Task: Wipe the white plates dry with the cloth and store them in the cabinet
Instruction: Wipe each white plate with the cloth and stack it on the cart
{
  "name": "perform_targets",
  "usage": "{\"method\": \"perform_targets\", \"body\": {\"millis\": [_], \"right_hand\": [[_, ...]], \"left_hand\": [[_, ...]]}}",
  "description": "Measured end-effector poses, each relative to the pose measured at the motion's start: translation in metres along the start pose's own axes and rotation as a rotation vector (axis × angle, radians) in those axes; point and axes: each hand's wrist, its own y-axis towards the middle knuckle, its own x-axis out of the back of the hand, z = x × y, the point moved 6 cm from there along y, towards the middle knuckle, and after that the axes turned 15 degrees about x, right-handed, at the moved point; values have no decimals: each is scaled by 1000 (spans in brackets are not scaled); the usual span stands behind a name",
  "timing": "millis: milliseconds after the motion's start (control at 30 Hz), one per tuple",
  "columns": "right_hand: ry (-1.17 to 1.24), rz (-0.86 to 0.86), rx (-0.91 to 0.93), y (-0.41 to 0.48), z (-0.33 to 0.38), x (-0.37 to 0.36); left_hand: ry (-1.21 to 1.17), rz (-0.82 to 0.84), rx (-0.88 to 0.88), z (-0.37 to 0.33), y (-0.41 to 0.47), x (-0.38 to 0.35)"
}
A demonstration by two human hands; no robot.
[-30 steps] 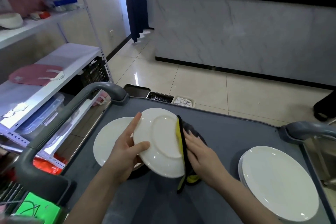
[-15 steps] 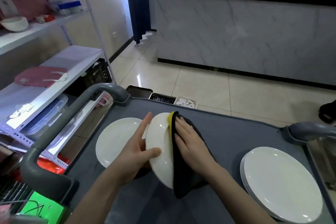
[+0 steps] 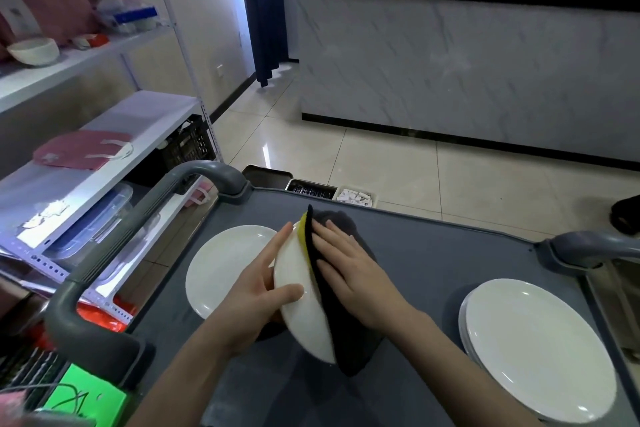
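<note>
Left hand (image 3: 252,305): fingers and thumb grip tilted round white plate (image 3: 302,322).
Right hand (image 3: 353,277): spread fingers press black yellow-edged cloth (image 3: 348,347) onto it.

both hands meet in the lower centre of the frame, one gripping and one pressing flat.
your left hand (image 3: 254,302) comes up from the bottom left on a bare forearm and holds the plate (image 3: 304,315) on edge. its thumb lies across the face toward you, its index finger stretches up along the rim, and its other fingers are hidden behind. your right hand (image 3: 349,282) comes in from the bottom right on a bare forearm. its fingers (image 3: 329,243) are straight and slightly spread, pointing up the frame, with the palm pressed flat on the cloth (image 3: 349,340) against the plate's other face.
</note>
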Motion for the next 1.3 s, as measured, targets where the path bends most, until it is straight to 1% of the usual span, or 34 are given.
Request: {"method": "perform_targets", "body": {"millis": [100,233,367,467,567,633,733,900,1033,1133,1200,1300], "right_hand": [[46,7,-78,-6,-18,-2],[135,16,-147,-41,-32,-14],[191,64,-135,-63,-18,-36],[173,104,-49,-55,7,-46],[175,73,10,-35,22,-41],[159,48,-19,-23,17,-35],[134,25,-109,-12,-1,-28],[67,35,-219,-22,-32,-28],[68,63,-241,-49,-44,-35],[20,72,-206,-58,-44,-36],[-23,-1,-208,-60,-42,-30],[-175,-240,-219,-60,-35,-9]], "left_hand": [[-64,-46,25,7,-3,6],[-103,-121,38,7,-8,23],[-97,-166,28,5,-9,35],[-55,-181,27,4,-5,32],[-23,-159,38,3,-1,26],[-25,-136,36,2,0,23],[-28,-117,23,0,1,19],[-113,-165,22,4,2,25],[-189,-192,26,8,2,43],[-211,-202,41,12,6,52],[-229,-204,50,14,8,56],[-294,-216,61,15,11,63]]}}
